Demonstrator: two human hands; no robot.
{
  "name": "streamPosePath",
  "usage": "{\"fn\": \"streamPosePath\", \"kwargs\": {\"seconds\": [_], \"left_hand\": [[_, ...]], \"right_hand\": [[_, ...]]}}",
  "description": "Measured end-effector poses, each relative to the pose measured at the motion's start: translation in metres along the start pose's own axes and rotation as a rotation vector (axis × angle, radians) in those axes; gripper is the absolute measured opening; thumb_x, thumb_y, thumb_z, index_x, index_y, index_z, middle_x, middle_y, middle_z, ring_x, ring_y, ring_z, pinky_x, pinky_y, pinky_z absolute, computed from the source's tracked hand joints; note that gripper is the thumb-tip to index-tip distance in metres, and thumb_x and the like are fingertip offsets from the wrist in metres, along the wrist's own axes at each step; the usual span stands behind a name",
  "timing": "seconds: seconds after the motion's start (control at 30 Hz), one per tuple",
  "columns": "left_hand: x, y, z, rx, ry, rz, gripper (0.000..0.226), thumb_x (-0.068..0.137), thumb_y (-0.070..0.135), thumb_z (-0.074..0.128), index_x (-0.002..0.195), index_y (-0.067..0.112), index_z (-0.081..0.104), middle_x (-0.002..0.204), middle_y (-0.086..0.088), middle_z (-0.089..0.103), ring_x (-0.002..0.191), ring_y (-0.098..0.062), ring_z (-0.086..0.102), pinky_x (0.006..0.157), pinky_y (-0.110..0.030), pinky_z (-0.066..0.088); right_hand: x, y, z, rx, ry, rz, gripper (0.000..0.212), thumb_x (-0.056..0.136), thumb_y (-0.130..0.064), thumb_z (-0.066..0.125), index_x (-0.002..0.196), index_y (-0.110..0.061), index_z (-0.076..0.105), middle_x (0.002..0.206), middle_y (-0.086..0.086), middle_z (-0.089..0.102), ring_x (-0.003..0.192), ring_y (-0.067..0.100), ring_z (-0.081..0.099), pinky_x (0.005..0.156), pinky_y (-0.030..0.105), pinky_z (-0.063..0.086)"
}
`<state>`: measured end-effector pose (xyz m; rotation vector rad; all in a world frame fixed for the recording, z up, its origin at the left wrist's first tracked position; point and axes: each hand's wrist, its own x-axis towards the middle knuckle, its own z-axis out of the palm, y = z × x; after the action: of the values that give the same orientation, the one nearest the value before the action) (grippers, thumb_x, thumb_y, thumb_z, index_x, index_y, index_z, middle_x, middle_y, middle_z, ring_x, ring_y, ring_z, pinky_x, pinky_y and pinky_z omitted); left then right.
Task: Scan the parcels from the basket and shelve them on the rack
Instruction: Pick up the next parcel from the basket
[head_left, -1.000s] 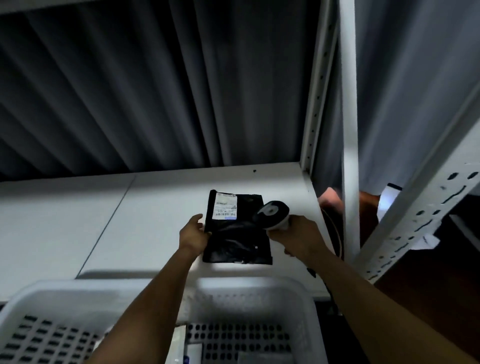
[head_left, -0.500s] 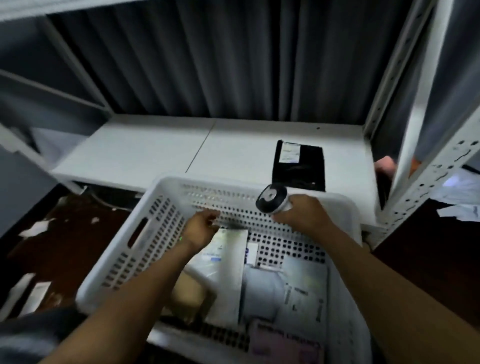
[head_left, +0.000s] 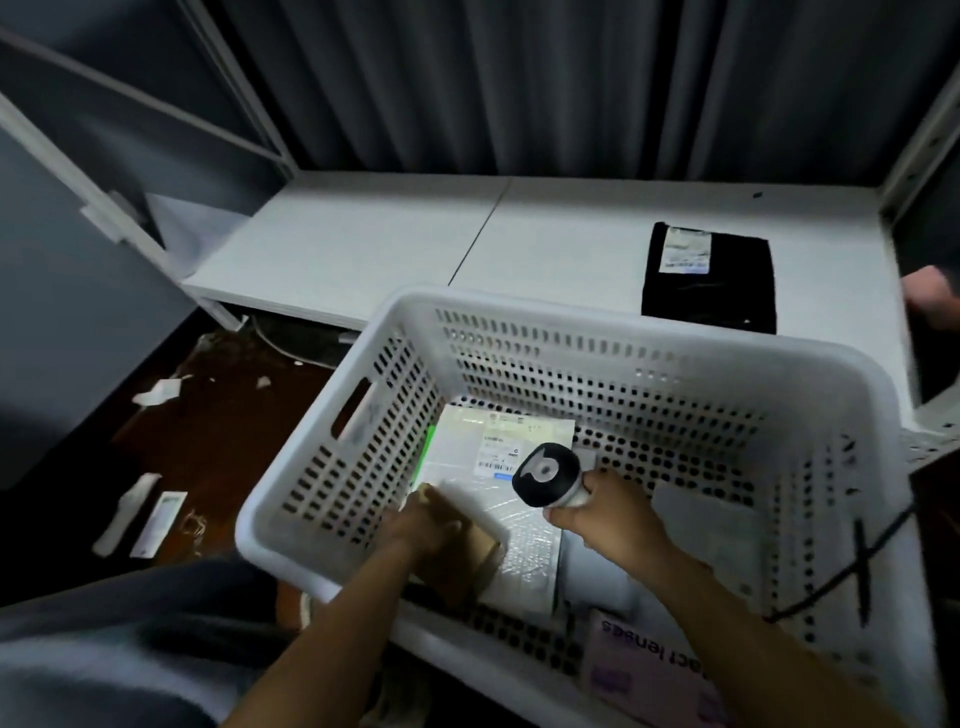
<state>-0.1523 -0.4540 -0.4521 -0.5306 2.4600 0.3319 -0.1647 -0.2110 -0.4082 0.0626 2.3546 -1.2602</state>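
Head view, one basket (head_left: 857, 395), one scanner (head_left: 545, 474), one shelved black parcel (head_left: 709, 296)

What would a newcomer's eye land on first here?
The big white perforated basket fills the foreground, with both hands inside it: the right hand grips a handheld scanner just by a white labelled parcel, and the left hand is on a brown parcel beside it. Behind, a lone black parcel lies at the right end of the white rack shelf.
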Motion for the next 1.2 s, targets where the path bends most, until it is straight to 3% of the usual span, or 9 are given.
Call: {"fn": "streamPosePath", "kwargs": {"seconds": [0.1,0.27,0.43,0.53,0.63,0.8,1.07,1.13,1.2], "left_hand": [[0.02,0.009,0.011,-0.017,0.001,-0.068,0.082,0.088,0.063,0.046,0.147,0.009,0.023,0.147,-0.012,0.039,0.134,-0.029,0.039,0.113,-0.04,0.027],[0.036,0.026,0.028,-0.067,-0.074,-0.151,0.11,0.087,0.063,0.053,0.15,0.013,-0.022,0.158,-0.023,0.008,0.142,-0.041,0.022,0.114,-0.049,0.026],[0.048,0.028,0.026,-0.005,0.081,0.008,0.11,0.084,0.053,0.065,0.153,0.009,-0.009,0.159,-0.02,-0.013,0.148,-0.035,-0.011,0.121,-0.041,0.006],[0.047,0.019,0.026,-0.051,0.042,-0.143,0.106,0.083,0.059,0.063,0.153,0.028,-0.011,0.154,-0.021,-0.03,0.143,-0.045,-0.019,0.116,-0.059,0.002],[0.053,0.008,0.025,-0.177,-0.052,-0.199,0.106,0.083,0.052,0.068,0.149,0.045,-0.014,0.15,-0.022,-0.037,0.141,-0.052,-0.016,0.113,-0.062,0.011],[0.06,-0.006,0.016,-0.144,-0.03,-0.158,0.111,0.077,0.052,0.073,0.147,0.051,-0.013,0.15,-0.026,0.015,0.133,-0.046,0.027,0.112,-0.053,0.026],[0.013,0.035,-0.014,-0.417,0.109,0.142,0.117,0.059,0.063,0.073,0.149,0.05,0.001,0.147,-0.01,0.032,0.132,-0.034,0.034,0.111,-0.044,0.031],[-0.008,0.045,-0.028,-0.573,0.122,0.239,0.122,0.049,0.064,0.075,0.15,0.048,0.007,0.143,-0.003,0.041,0.128,-0.025,0.043,0.108,-0.041,0.039],[-0.031,0.053,-0.048,-0.753,0.127,0.318,0.117,0.058,0.046,0.083,0.152,0.04,0.013,0.139,0.002,0.046,0.12,-0.016,0.051,0.102,-0.031,0.044]], "right_hand": [[0.015,0.01,0.005,0.076,0.024,0.052,0.017,0.076,-0.027,0.08,0.083,-0.02,0.066,0.069,-0.008,0.063,0.067,0.012,0.062,0.063,0.027,0.051],[0.034,0.023,0.003,0.103,0.085,0.118,0.023,0.075,-0.029,0.08,0.084,-0.01,0.07,0.078,0.004,0.07,0.074,0.021,0.067,0.071,0.038,0.056],[0.042,0.03,0.003,0.146,0.124,0.154,0.019,0.076,-0.027,0.078,0.083,-0.011,0.069,0.077,0.003,0.07,0.072,0.02,0.067,0.07,0.038,0.056],[0.042,0.035,0.002,0.173,0.145,0.168,0.015,0.078,-0.027,0.078,0.082,-0.015,0.069,0.077,0.001,0.069,0.071,0.018,0.065,0.07,0.034,0.054],[0.041,0.037,0.003,0.18,0.151,0.177,0.015,0.079,-0.027,0.077,0.073,-0.019,0.065,0.072,-0.003,0.067,0.071,0.017,0.065,0.07,0.033,0.053],[0.042,0.035,0.009,0.214,0.149,0.162,0.015,0.077,-0.023,0.078,0.076,-0.012,0.069,0.071,0.001,0.068,0.072,0.022,0.067,0.07,0.038,0.055],[0.029,-0.005,-0.009,0.424,0.105,0.108,0.013,0.08,-0.018,0.078,0.074,-0.015,0.067,0.061,0.003,0.065,0.045,0.008,0.058,0.052,0.024,0.048],[0.018,-0.017,-0.022,0.568,0.126,0.097,0.013,0.079,-0.012,0.078,0.075,-0.012,0.066,0.061,0.007,0.063,0.046,0.012,0.055,0.052,0.026,0.046],[0.003,-0.029,-0.038,0.663,0.166,0.062,0.01,0.08,-0.01,0.077,0.081,-0.011,0.067,0.066,0.006,0.065,0.057,0.016,0.058,0.055,0.025,0.047]]}}
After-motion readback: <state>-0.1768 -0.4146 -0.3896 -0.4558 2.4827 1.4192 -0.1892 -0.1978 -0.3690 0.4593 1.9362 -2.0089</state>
